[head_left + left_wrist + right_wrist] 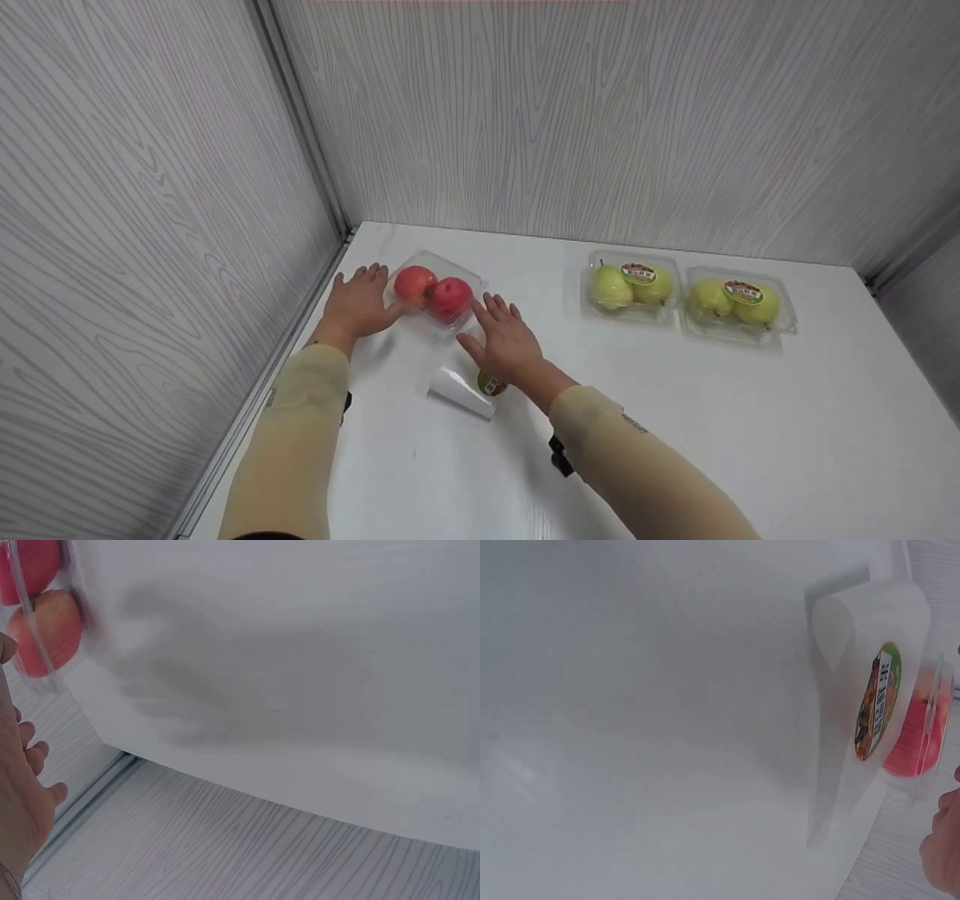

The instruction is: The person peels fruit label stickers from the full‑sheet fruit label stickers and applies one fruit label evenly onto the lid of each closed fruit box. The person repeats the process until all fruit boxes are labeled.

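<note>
Left hand (pixel 358 304) and right hand (pixel 504 341), fingers spread flat, flank an open clear plastic clamshell of two red apples (pixel 433 292) at the table's ten o'clock corner, where a nudge could roll fruit out.

I count three clear boxes on the counter (pixel 675 420): one open box (pixel 442 289) and two shut ones (pixel 631 287) (pixel 739 304). Two red apples (pixel 415 284) (pixel 450 298) sit in the open box. I see four green pears, two per shut box. Three round labels show, and two hands (pixel 360 304) (pixel 508 341).
</note>
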`<state>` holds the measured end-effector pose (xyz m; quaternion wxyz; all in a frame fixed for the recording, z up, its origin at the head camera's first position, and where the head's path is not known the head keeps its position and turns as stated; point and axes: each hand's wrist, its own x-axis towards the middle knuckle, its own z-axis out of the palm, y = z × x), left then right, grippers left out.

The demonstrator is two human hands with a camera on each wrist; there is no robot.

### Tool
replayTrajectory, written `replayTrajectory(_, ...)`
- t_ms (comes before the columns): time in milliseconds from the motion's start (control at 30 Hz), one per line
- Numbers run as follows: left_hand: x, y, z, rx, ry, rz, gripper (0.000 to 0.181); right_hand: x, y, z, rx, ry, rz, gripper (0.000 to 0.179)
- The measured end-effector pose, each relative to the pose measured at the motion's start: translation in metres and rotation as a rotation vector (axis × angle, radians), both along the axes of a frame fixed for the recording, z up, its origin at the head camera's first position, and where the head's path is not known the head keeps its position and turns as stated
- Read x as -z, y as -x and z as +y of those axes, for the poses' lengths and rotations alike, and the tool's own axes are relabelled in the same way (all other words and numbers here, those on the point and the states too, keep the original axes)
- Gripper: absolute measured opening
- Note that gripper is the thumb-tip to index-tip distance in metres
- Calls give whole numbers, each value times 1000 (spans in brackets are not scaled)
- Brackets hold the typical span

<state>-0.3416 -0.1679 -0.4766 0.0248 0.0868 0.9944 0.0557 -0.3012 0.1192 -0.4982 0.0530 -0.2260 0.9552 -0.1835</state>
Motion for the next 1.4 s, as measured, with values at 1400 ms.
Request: replayTrajectory(1400, 8, -3, 51, 118, 34, -19, 72, 2, 13, 33, -4, -29, 19, 68)
